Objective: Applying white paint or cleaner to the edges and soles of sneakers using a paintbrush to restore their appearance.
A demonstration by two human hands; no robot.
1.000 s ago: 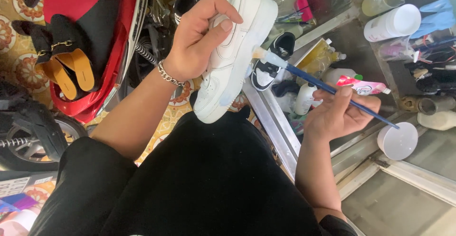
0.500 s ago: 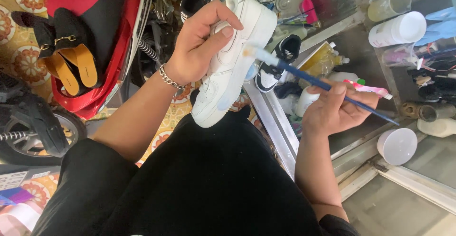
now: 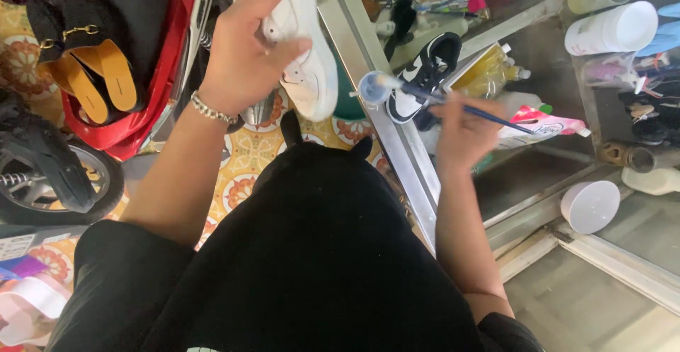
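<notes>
My left hand [image 3: 244, 54] grips a white sneaker [image 3: 312, 61] from above, holding it up over my lap with the toe pointing down. A silver bracelet [image 3: 209, 109] circles that wrist. My right hand [image 3: 464, 129] pinches a thin blue-handled brush [image 3: 453, 104], whose white-tipped end rests at a small round open pot [image 3: 373, 86] on the metal edge of a glass case. The brush is apart from the sneaker.
A glass display case [image 3: 397, 139] to the right holds a black-and-white sneaker [image 3: 425, 76], bottles and a pink pouch [image 3: 542, 125]. White cups [image 3: 613, 30] and a white bowl [image 3: 591, 207] sit on it. A red scooter [image 3: 142, 111] carrying black sandals [image 3: 85, 54] stands at left.
My left hand lifted the sneaker up and away from the brush. My right hand swung the brush tip off the shoe and over to the small pot.
</notes>
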